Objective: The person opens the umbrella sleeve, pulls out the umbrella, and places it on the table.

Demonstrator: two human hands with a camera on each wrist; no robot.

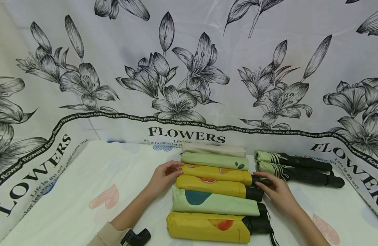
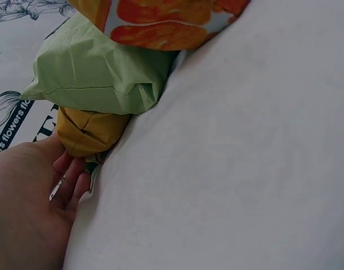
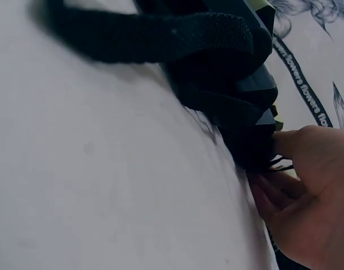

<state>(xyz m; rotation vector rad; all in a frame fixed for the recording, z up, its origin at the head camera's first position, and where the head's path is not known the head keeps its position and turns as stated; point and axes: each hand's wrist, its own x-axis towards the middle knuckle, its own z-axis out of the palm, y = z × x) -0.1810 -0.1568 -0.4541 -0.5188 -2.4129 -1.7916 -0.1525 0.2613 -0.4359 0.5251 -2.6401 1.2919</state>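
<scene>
first, at left, the left hand (image 1: pixel 162 178) has its fingers nearly closed, pinching the left end of the back yellow sleeve (image 1: pixel 218 173). it lies in a row of six on the white surface (image 1: pixel 68 212); from the four nearest sleeves, a black end comes out at right. inside the pale green sleeve (image 1: pixel 210 161) and cream sleeve (image 1: pixel 213 149) behind, i cannot tell the content. then the right hand (image 1: pixel 278 193), with bent fingers, pinches this yellow sleeve's black end (image 1: pixel 255 179). rightmost, two dark folded umbrellas (image 1: pixel 313 175) lie together.
</scene>
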